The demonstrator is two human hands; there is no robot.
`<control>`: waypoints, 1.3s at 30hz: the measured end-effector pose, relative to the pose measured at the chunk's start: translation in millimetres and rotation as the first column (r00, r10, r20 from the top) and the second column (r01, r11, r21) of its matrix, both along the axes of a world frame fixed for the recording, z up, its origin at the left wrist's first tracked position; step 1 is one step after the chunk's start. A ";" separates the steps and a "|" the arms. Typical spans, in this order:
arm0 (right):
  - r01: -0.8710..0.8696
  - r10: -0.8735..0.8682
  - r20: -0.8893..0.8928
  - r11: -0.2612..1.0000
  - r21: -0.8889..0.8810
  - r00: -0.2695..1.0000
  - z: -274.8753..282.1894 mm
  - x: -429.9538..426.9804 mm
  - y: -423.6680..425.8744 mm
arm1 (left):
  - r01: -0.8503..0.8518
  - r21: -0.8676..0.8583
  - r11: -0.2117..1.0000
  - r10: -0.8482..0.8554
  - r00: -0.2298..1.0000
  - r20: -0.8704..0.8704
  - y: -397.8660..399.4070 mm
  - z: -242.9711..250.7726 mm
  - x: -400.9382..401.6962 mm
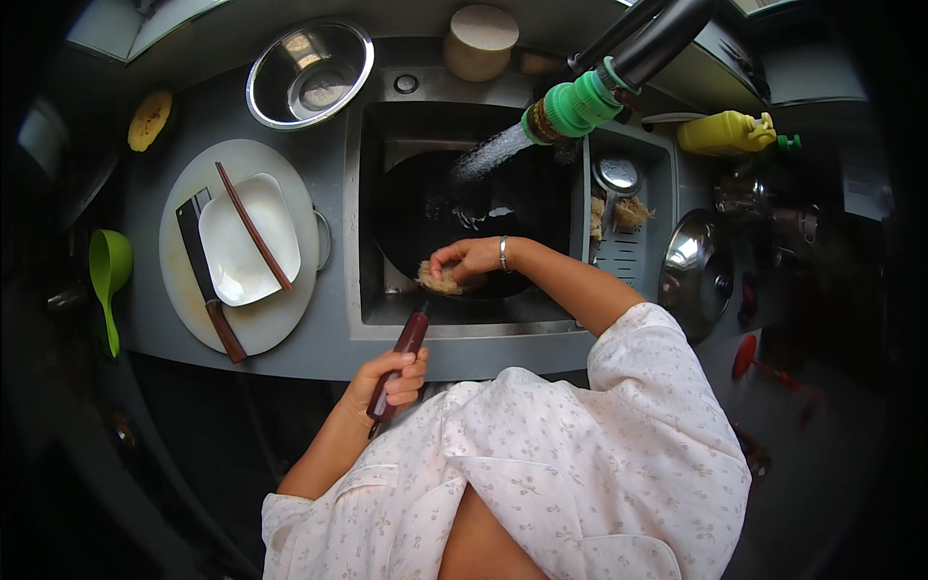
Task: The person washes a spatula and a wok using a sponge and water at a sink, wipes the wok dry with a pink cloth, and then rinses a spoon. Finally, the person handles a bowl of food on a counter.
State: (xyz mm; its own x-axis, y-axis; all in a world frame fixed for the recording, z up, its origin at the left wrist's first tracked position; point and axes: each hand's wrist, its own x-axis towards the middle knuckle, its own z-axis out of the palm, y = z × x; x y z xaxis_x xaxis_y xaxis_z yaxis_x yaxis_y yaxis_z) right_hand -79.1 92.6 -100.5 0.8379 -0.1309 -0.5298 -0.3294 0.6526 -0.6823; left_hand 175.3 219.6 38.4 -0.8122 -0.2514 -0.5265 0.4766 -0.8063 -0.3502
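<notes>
My left hand point(390, 378) grips the reddish-brown handle point(411, 335) of a dark wok point(420, 196) that lies in the sink point(353, 217). In my right hand point(467, 259) is a tan fibrous scrubber, likely loofah point(439, 280), pressed at the wok's near rim by the handle. Water point(493, 152) streams from a black faucet point(667, 43) with a green nozzle point(576, 106) into the wok. Some water glints on the wok's dark inside.
Left of the sink, a cutting board point(290, 330) holds a cleaver point(194, 254), white dish point(250, 217) and chopsticks point(250, 225). A steel bowl point(310, 76) stands behind. To the right are a drain basket point(631, 254), glass lid point(696, 279) and yellow bottle point(718, 133).
</notes>
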 end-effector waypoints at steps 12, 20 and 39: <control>0.165 -0.743 -0.377 0.541 -0.824 0.554 53.6 -108.7 17.8 | 0.600 -0.310 0.738 -0.269 0.682 0.680 -33.1 97.9 -39.4; 0.651 -0.925 -0.035 0.292 -0.700 0.377 31.5 -137.7 32.0 | 0.816 -0.258 0.517 -0.189 0.403 0.895 -5.8 134.4 -43.1; 0.997 -1.000 -0.028 0.006 0.072 0.008 143.5 -161.7 99.0 | 0.917 0.277 -0.288 0.101 -0.259 0.961 -102.3 206.7 -89.7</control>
State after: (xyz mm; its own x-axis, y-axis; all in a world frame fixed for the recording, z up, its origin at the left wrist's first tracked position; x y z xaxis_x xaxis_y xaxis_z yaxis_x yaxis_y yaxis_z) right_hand -240.9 191.6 43.0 -0.0857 -0.8230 -0.5615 0.6975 0.3529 -0.6237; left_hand 85.6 117.3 245.0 -0.1802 -0.5110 -0.8405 -0.9692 -0.0537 0.2405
